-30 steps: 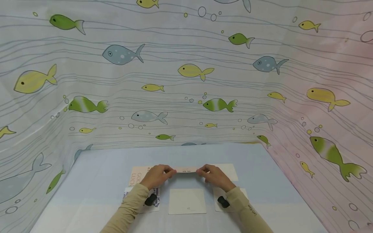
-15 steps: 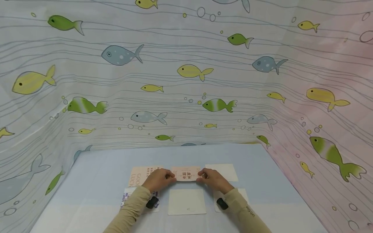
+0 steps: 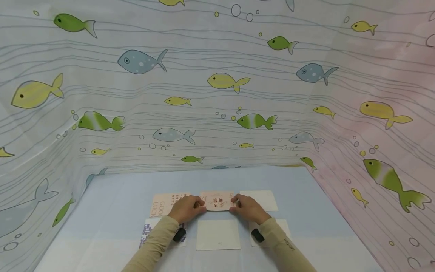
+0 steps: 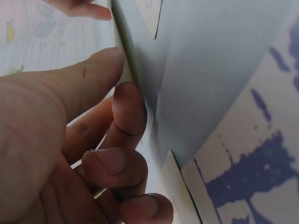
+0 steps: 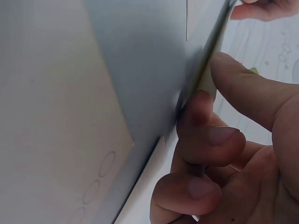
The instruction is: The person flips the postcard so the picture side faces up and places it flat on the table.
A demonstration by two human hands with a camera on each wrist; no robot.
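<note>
A pink card with red Chinese characters [image 3: 218, 201] is in the middle of the back row, its printed face up. My left hand [image 3: 187, 209] pinches its left end between thumb and index finger. At the opposite end, my right hand [image 3: 250, 209] pinches it the same way. The left wrist view shows the card edge-on beneath my left thumb [image 4: 96, 77], close to the tabletop. In the right wrist view the card's edge [image 5: 210, 77] sits between my right thumb and index finger, the other fingers curled below.
A pink GOOD LUCK card [image 3: 159, 206] is at back left, partly behind my left hand. A purple-patterned card [image 3: 147, 230] lies under the left forearm. Pale cards lie at front centre [image 3: 218, 235], back right [image 3: 266, 200] and front right [image 3: 281, 226], on a pale blue table [image 3: 112, 211].
A second ago the pink card stood tilted, showing mostly its edge. It has since turned down with its printed face visible, both hands still holding its ends.
</note>
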